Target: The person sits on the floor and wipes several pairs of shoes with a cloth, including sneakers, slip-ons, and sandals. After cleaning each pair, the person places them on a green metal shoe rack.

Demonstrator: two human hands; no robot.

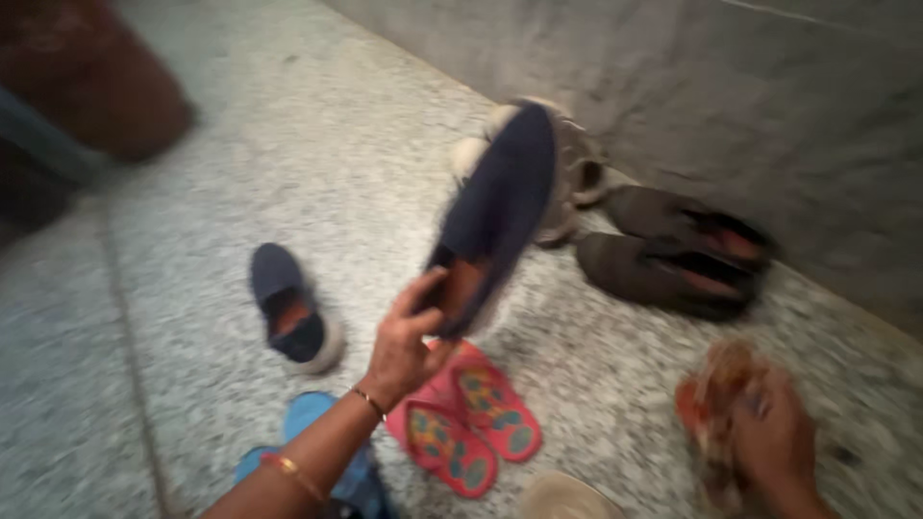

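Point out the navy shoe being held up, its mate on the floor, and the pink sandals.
Held navy shoe [502, 197], head view: middle of its dark upper.
Navy shoe on the floor [279, 279], head view: toe area.
Pink sandals [495, 404], head view: footbed of the right one.

A navy shoe [288, 309] lies on the speckled floor [192, 384], near pink sandals [471, 423]; dark slippers [678, 252] sit by the wall [750, 86].

Navy slip-on shoe [500, 207], raised, heel-down

A slip-on shoe [288, 308] lies left of the sandals [466, 418], slippers [673, 255] behind by the wall [769, 96]
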